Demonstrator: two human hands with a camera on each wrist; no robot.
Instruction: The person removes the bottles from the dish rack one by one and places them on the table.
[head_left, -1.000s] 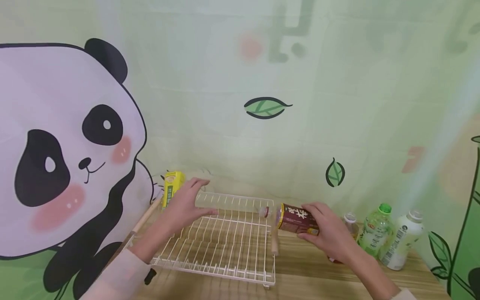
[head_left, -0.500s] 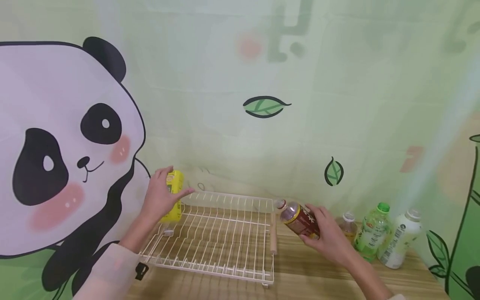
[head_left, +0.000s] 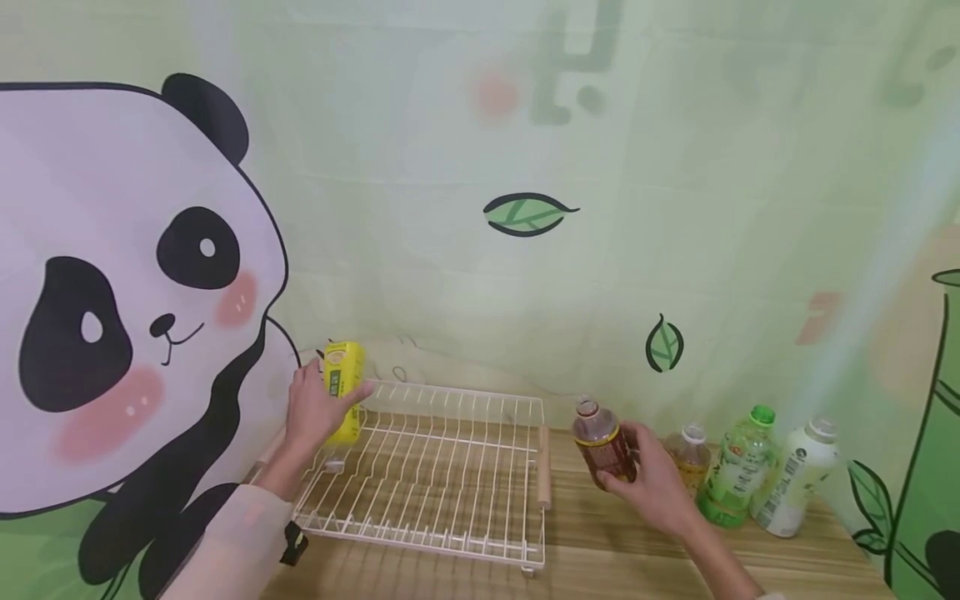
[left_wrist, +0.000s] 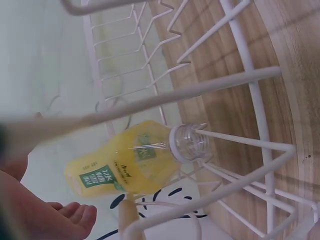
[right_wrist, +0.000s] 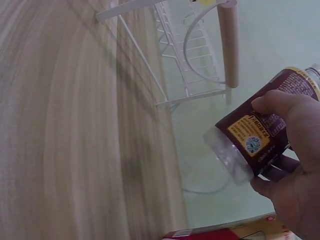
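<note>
A yellow plastic bottle (head_left: pixel 347 375) stands neck down in the left end of a white wire rack (head_left: pixel 420 546). In the left wrist view its clear neck (left_wrist: pixel 192 142) sits among the wires. My left hand (head_left: pixel 313 410) is spread beside this bottle, thumb in front, and a gap shows between the fingers (left_wrist: pixel 75 217) and the yellow side. To the right of the rack, my right hand (head_left: pixel 654 479) grips a dark maroon labelled bottle (head_left: pixel 604 454). That bottle is tilted, neck up, and its clear base (right_wrist: pixel 230 157) is held above the table.
At the right of the wood-grain table (head_left: pixel 615 567) stand an amber bottle (head_left: pixel 690 458), a green bottle (head_left: pixel 738 479) and a white-green bottle (head_left: pixel 797 483). The rack has a wooden handle (head_left: pixel 544 471). A red box (right_wrist: pixel 215 234) edges into the right wrist view.
My left hand has moved left from over the rack to the yellow bottle, which stays in place. My right hand has turned the maroon bottle from lying sideways to nearly upright.
</note>
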